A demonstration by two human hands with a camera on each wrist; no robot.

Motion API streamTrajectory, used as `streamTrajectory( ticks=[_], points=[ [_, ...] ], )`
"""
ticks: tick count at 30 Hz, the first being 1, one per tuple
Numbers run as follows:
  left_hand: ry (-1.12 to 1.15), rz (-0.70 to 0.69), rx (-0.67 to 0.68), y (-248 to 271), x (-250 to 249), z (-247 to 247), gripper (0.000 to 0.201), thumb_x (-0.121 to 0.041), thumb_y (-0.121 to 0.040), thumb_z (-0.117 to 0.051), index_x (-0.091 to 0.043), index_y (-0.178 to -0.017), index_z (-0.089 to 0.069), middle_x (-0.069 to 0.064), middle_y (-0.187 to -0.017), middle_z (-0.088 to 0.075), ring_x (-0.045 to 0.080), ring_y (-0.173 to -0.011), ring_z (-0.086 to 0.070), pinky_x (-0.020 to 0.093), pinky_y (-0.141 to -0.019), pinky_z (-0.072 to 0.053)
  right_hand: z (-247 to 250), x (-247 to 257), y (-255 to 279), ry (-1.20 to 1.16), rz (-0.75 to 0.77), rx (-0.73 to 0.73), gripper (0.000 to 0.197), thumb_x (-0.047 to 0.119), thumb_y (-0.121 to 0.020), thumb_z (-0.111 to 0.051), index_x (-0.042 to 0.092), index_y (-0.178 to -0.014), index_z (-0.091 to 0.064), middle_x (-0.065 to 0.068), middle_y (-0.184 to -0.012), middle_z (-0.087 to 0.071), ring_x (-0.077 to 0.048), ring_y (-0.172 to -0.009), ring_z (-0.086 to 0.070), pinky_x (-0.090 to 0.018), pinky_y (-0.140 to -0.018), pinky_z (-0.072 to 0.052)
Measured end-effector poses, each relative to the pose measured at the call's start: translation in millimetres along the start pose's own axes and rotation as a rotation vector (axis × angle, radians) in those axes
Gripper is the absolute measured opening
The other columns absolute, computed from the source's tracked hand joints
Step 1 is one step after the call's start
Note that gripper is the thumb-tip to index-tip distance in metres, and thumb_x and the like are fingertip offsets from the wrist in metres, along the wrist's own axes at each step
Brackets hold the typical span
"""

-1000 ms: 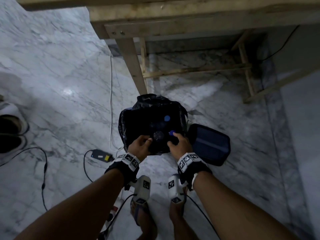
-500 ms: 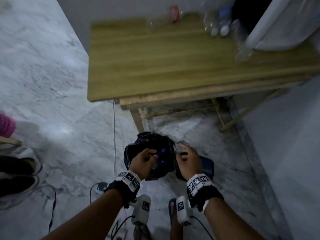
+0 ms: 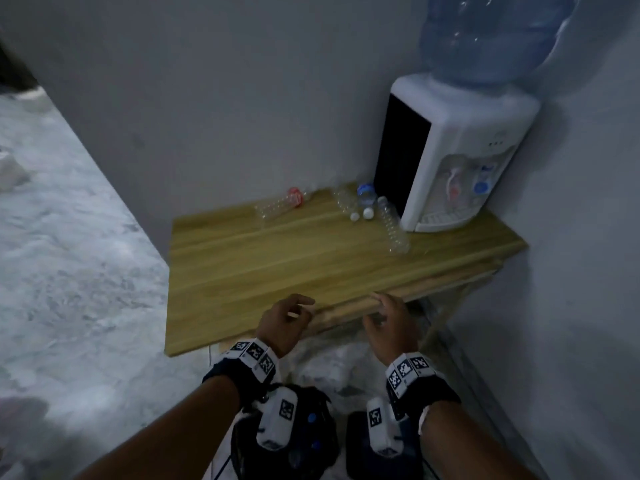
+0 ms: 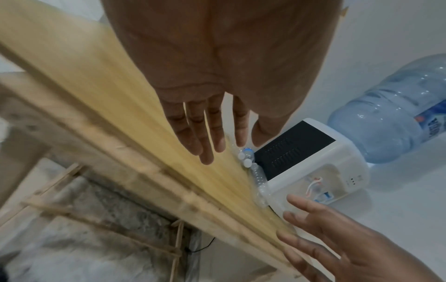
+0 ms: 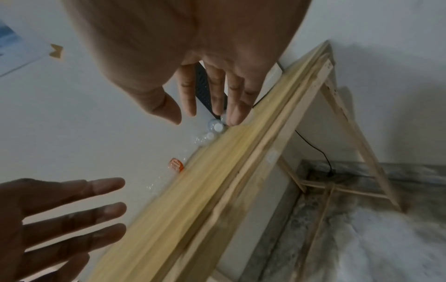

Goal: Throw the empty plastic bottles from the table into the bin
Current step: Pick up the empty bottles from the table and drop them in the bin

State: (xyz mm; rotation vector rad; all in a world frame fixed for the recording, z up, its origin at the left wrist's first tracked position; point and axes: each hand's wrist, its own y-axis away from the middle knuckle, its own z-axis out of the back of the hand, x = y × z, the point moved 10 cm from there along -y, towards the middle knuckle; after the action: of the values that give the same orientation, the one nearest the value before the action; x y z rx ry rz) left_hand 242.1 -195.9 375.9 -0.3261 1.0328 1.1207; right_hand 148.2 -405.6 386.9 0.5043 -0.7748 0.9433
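Floor: pale veined marble, wide and open to the left of the bench; a narrow strip runs between the bench's right end and the side wall.
Bench: light wood-grain top on a slatted timber frame, pushed into the corner; its near half is bare, and its front edge sits just beyond both hands.
Water dispenser: white boxy body with a black side panel, at the back right corner of the bench, a big blue-tinted jug upended on top.
Bin: lined with a black bag, on the floor beside the person's wrists, below the bench's front edge; blue caps show inside. Only the head view shows it.
Bottles: all lying down at the back of the bench. One clear ribbed bottle with a red label lies near the rear wall; two white-capped bottles lie side by side; one more clear bottle lies just beside the dispenser's base.
Left hand: over the near edge, fingers loosely spread, holding nothing; the left wrist view shows them straight.
Right hand: at the front edge, fingers relaxed and apart, empty.
Under the bench: the wrist views show cross-braces and a black cable, hidden from the head view.
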Motion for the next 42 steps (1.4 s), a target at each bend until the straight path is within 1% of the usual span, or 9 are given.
streamTrajectory(
  ticks=[4,7,17,24,31,34,37,39,42],
  points=[
    [-0.065,-0.04,-0.033,-70.0,-35.4,-0.4,0.025,-0.032,-0.097,-0.061,-0.028,-0.121,-0.068,0.003,-0.118,-0.068,0.022,-0.096,-0.073,0.039,-0.082,-0.059,25.5,-4.3,-67.6,0.046,0.037,-0.097,0.045,0.021,-0.082,-0.062,0.02,-0.127,-0.06,-0.006,-0.135,-0.052,-0.028,-0.123,-0.053,-0.034,-0.096,-0.045],
    [-0.131,-0.042,-0.057,-133.3,-56.6,-7.8,0.031,-0.033,-0.096,-0.064,-0.026,-0.127,-0.067,0.006,-0.127,-0.056,0.023,-0.095,-0.072,0.031,-0.083,-0.052,34.4,-15.6,-123.6,0.097,0.058,-0.159,0.054,0.03,-0.073,-0.057,0.021,-0.126,-0.06,-0.01,-0.135,-0.052,-0.034,-0.121,-0.051,-0.044,-0.099,-0.046],
    [-0.277,-0.024,-0.169,-308.9,-89.3,-37.4,0.05,-0.04,-0.091,-0.069,-0.03,-0.138,-0.058,0.014,-0.154,-0.03,0.039,-0.113,-0.067,0.036,-0.101,-0.05,10.6,-65.8,-249.2,0.315,-0.023,-0.006,0.068,0.034,-0.078,-0.063,0.04,-0.142,-0.041,0.0,-0.164,-0.013,-0.035,-0.143,-0.027,-0.05,-0.109,-0.037],
    [-0.431,0.046,-0.102,-383.1,-83.2,-52.7,0.067,-0.044,-0.091,-0.066,-0.045,-0.151,-0.037,0.012,-0.168,0.004,0.046,-0.122,-0.063,0.044,-0.11,-0.05,-5.2,-73.8,-264.7,0.307,0.032,0.044,0.07,0.02,-0.083,-0.056,0.043,-0.146,-0.037,0.001,-0.166,-0.005,-0.034,-0.138,-0.035,-0.038,-0.1,-0.041],
    [-0.44,0.015,-0.155,-395.9,-75.8,-50.0,0.054,-0.032,-0.089,-0.072,-0.03,-0.141,-0.057,0.015,-0.166,-0.011,0.041,-0.137,-0.052,0.034,-0.116,-0.039,-3.9,-71.5,-264.2,0.29,0.095,-0.002,0.07,0.018,-0.082,-0.057,0.04,-0.145,-0.04,-0.002,-0.166,-0.009,-0.028,-0.141,-0.034,-0.036,-0.101,-0.041],
    [-0.367,0.02,-0.194,-379.3,-65.0,-39.9,0.048,-0.034,-0.084,-0.076,-0.03,-0.131,-0.065,0.015,-0.159,-0.027,0.036,-0.116,-0.066,0.031,-0.104,-0.047,-2.3,-71.9,-259.5,0.255,0.084,-0.013,0.07,0.018,-0.08,-0.062,0.039,-0.144,-0.043,-0.002,-0.165,-0.012,-0.026,-0.141,-0.038,-0.034,-0.097,-0.047],
    [-0.287,-0.023,-0.205,-347.6,-59.0,-30.3,0.046,-0.035,-0.081,-0.078,-0.031,-0.126,-0.068,0.015,-0.148,-0.041,0.03,-0.104,-0.068,0.037,-0.102,-0.055,0.7,-69.7,-246.5,0.2,0.104,-0.042,0.07,0.021,-0.074,-0.065,0.036,-0.141,-0.048,-0.006,-0.163,-0.021,-0.028,-0.139,-0.043,-0.038,-0.099,-0.05],
    [-0.225,-0.039,-0.224,-316.8,-53.7,-21.4,0.044,-0.032,-0.081,-0.078,-0.029,-0.125,-0.07,0.014,-0.144,-0.046,0.023,-0.094,-0.065,0.032,-0.094,-0.055,2.6,-68.8,-230.1,0.166,0.09,-0.063,0.071,0.023,-0.073,-0.066,0.037,-0.14,-0.048,-0.006,-0.161,-0.024,-0.028,-0.137,-0.045,-0.037,-0.098,-0.051],
    [-0.129,-0.081,-0.24,-262.5,-46.4,-8.5,0.042,-0.03,-0.081,-0.079,-0.029,-0.122,-0.072,0.013,-0.139,-0.052,0.023,-0.094,-0.07,0.032,-0.089,-0.059,6.0,-62.2,-196.6,0.154,0.066,-0.091,0.073,0.024,-0.074,-0.069,0.041,-0.141,-0.045,-0.002,-0.16,-0.024,-0.025,-0.137,-0.044,-0.034,-0.097,-0.048]
  ],
)
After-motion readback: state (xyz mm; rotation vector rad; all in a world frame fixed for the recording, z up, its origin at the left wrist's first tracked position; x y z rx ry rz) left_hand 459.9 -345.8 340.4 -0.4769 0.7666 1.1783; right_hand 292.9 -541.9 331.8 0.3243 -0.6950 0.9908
